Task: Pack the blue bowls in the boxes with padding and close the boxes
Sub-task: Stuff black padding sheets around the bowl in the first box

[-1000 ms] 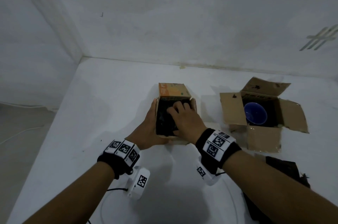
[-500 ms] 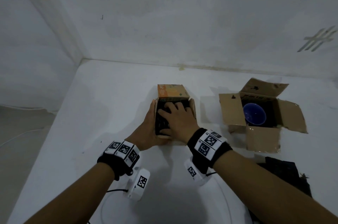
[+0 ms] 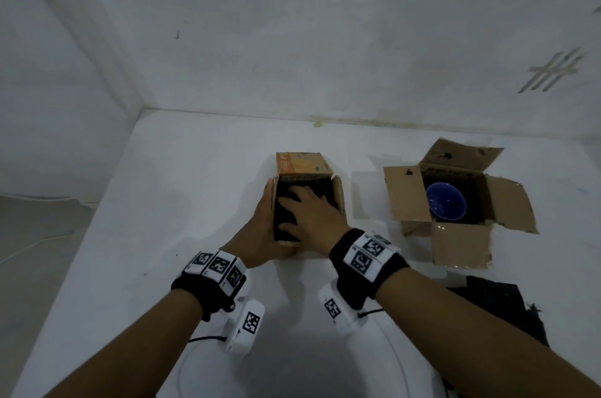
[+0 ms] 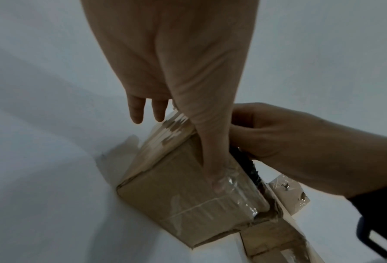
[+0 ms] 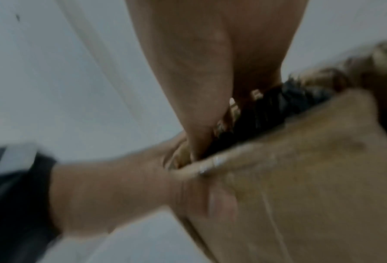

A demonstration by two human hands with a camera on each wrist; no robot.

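Observation:
A small cardboard box point(image 3: 340, 199) with an orange printed back flap stands at the table's middle, filled to the top with black padding point(image 3: 283, 214). My right hand point(image 3: 312, 215) lies on that padding with fingers spread, pressing it down. My left hand point(image 3: 260, 228) rests against the box's left wall, fingers straight. In the left wrist view its thumb presses the taped box wall point(image 4: 176, 186). The right wrist view is blurred. To the right, a second box point(image 3: 461, 248) stands with all flaps open. A blue bowl point(image 3: 446, 205) sits inside it on black padding.
More black padding point(image 3: 500, 306) lies on the white table point(image 3: 195, 202) at the near right, in front of the second box. White walls close the table at the back and left. A white cable point(image 3: 208, 352) loops near my forearms.
My right hand has slid a little left and toward me across the padding in the small box. The left hand has stayed against the box's side.

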